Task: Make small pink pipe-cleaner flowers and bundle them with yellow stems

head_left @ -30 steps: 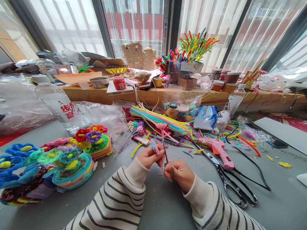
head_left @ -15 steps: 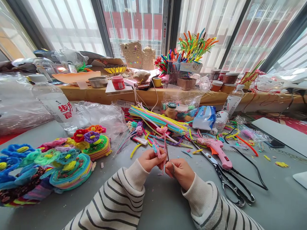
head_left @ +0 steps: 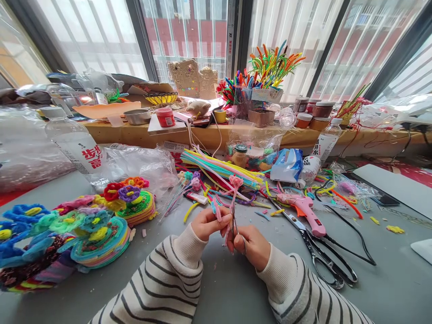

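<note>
My left hand [head_left: 209,223] pinches a pink pipe-cleaner piece [head_left: 234,193] that stands upright with a small curled head at its top. My right hand [head_left: 254,245] is closed just to the right of it, gripping the lower part of the same pink stem together with a thin metal tool whose tip rises beside the stem. Both hands meet above the grey table [head_left: 219,288], close to my body. Striped sleeves cover both wrists.
Stacked pipe-cleaner flower coasters [head_left: 97,234] lie at the left. Black scissors [head_left: 324,256] and a pink glue gun [head_left: 307,209] lie to the right. A bundle of coloured pipe cleaners [head_left: 219,166], a water bottle [head_left: 74,144] and plastic bags sit behind. A cluttered wooden shelf [head_left: 216,132] runs along the window.
The pink stem has tilted slightly rightward and its curled head now sits a little higher. Both hands stay closed on it, shifted only slightly.
</note>
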The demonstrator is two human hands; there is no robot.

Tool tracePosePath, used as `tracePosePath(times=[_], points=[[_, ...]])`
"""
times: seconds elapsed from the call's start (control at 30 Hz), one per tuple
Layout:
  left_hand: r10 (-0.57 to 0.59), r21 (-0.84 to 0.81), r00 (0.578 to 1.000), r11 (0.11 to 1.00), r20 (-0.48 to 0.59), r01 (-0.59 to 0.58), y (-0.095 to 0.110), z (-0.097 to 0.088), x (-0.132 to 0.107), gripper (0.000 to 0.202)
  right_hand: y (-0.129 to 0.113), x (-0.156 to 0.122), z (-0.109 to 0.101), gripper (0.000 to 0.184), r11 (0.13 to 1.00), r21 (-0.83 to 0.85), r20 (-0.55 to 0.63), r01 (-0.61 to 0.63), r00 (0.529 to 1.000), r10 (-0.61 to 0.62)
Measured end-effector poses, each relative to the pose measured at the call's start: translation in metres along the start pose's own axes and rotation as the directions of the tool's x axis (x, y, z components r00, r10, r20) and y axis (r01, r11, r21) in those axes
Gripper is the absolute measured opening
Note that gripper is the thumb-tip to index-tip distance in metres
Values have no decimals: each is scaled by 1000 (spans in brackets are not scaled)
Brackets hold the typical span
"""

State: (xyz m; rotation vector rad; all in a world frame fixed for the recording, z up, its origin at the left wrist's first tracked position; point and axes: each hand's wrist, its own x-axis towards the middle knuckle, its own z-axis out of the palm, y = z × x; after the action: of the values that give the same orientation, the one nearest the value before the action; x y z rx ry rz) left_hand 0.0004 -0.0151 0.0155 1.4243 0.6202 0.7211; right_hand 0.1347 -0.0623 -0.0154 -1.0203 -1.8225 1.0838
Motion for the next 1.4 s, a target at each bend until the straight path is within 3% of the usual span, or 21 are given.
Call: tracePosePath(times=[0.37,0.63,0.8,0.93,1.1,1.4], points=[[33,0,999,999,-30,-33,4,1,0,31,0,1,-1,61,998,-36,-106,-60,993,56],[-17,38,996,999,-86,21,4,3,0,32,-1,2,-1,58,987,-120,-124,-103,988,88],[7,27,980,1000,-197,-2,3,3,1,33,2,2,-1,58,969,-215,-110,-120,989,98],[71,31,981,997,-178,-66,0,2,1,29,3,1,1,61,983,-148,-51,-109,993,102],[52,60,994,997,-100,-46,-3,2,0,28,3,-1,3,66,998,-52,3,-34,999,34],[127,76,982,990,-142,-117,-7,0,2,31,0,1,4,63,993,-43,-57,-114,992,111]])
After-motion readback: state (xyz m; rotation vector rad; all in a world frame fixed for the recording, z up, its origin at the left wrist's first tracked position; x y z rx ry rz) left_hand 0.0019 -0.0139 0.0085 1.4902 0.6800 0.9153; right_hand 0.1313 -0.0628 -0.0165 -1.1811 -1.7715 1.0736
